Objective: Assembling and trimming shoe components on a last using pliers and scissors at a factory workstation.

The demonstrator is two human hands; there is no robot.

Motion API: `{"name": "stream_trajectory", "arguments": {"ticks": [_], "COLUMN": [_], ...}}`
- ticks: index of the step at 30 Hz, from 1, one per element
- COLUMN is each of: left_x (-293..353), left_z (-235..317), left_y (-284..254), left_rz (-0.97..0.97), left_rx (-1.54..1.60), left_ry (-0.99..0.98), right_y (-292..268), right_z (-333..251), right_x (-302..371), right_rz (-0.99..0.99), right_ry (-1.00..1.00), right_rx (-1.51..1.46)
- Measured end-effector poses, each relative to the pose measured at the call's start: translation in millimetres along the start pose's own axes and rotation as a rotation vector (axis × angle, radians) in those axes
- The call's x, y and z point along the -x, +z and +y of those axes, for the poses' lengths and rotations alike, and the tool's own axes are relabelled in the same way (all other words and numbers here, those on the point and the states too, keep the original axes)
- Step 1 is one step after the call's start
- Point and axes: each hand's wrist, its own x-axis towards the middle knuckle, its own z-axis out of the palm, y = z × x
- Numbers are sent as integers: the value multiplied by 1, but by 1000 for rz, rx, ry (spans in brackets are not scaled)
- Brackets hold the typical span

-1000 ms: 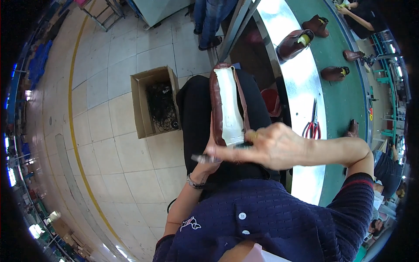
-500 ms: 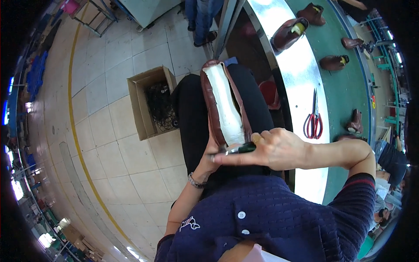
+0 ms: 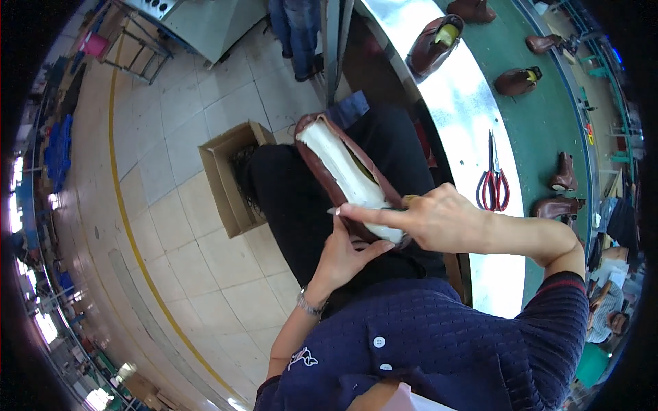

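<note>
Shoe on your lap, box at your left, bench at your right

Your left hand [image 3: 343, 257] sits under the shoe [image 3: 346, 178], your right hand [image 3: 428, 219] on top; scissors [image 3: 493, 181] lie right, cardboard box [image 3: 223, 181] left on the floor

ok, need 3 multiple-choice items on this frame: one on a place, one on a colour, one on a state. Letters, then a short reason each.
1. Where do the scissors lie?
A. in the cardboard box
B. on the shiny strip of the bench
C. on the floor tiles

2. What colour are the scissor handles?
A. red
B. blue
C. yellow

3. How is the brown shoe on the lap turned?
A. sole down
B. pale underside up
C. standing on its heel

Key:
1 B: they rest on the bench, right of the lap.
2 A: both loops are red.
3 B: the white bottom faces the camera, with the left hand beneath and the right hand on top.
</note>
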Motion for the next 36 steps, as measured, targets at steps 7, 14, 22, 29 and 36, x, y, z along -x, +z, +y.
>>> {"name": "stream_trajectory", "arguments": {"ticks": [7, 14, 22, 29, 36], "left_x": [-93, -186, -136, -111, -113], "left_z": [97, 107, 102, 77, 63], "left_y": [-15, -38, -38, -18, -25], "left_rz": [391, 153, 37, 237, 258], "left_rx": [-930, -1027, -977, -959, -1009], "left_ry": [940, 496, 672, 713, 841], "right_y": [-21, -14, -52, -18, -4], "right_z": [47, 82, 105, 78, 75], "right_x": [30, 36, 6, 12, 16], "right_rz": [310, 332, -122, 176, 288], "right_ry": [614, 576, 517, 451, 366], "right_rx": [-1030, -1231, -1112, -658, -291]}}
